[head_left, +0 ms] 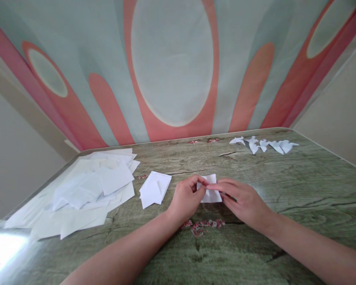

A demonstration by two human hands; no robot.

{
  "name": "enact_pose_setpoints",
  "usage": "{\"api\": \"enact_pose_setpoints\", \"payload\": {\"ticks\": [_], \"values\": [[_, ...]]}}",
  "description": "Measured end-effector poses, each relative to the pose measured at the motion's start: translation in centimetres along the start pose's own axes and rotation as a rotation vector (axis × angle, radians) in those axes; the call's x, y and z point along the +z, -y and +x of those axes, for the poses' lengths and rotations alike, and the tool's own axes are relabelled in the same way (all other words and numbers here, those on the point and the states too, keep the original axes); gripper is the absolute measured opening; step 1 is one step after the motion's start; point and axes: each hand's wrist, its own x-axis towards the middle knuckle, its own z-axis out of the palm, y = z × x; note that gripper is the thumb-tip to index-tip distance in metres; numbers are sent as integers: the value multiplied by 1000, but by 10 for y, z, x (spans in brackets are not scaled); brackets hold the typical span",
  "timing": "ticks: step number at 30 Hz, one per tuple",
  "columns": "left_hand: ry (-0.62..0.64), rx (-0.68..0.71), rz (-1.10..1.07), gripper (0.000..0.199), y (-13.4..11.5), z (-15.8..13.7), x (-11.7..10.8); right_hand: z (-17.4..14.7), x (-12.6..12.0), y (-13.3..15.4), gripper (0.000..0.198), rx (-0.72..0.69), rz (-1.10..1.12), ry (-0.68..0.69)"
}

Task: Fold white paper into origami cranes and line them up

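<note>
A small white square of paper [213, 196] with crease lines is between my two hands, just above or on the wood-look table; I cannot tell which. My left hand [184, 198] is closed in a pinch on the paper's left side, thumb below and index finger above. From the right, my right hand [245, 202] grips the sheet, its fingers partly behind the right edge and its fingertips meeting those of the left hand near the middle. The fingers cover part of the paper. Left of my left hand lies a small stack of white paper pieces [152, 190].
A large loose pile of white sheets [90, 186] spreads over the left side of the table [178, 253]. Several folded white paper figures [264, 145] stand in a row near the far right edge. Behind the table hangs a coral-and-grey patterned backdrop [172, 63].
</note>
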Motion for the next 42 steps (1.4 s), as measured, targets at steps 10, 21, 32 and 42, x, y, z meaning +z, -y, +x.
{"api": "enact_pose_setpoints", "payload": {"ticks": [10,21,32,42], "values": [[64,6,-256,7,-12,0,-5,4,-9,4,37,129,9,-68],[144,-78,-463,10,-13,1,-8,3,-11,3,24,171,-6,-113],[-21,171,-128,15,-5,-1,-4,6,-12,8,14,326,35,-178],[-95,58,-268,20,-8,-4,2,9,-10,14,16,423,117,-190]]}}
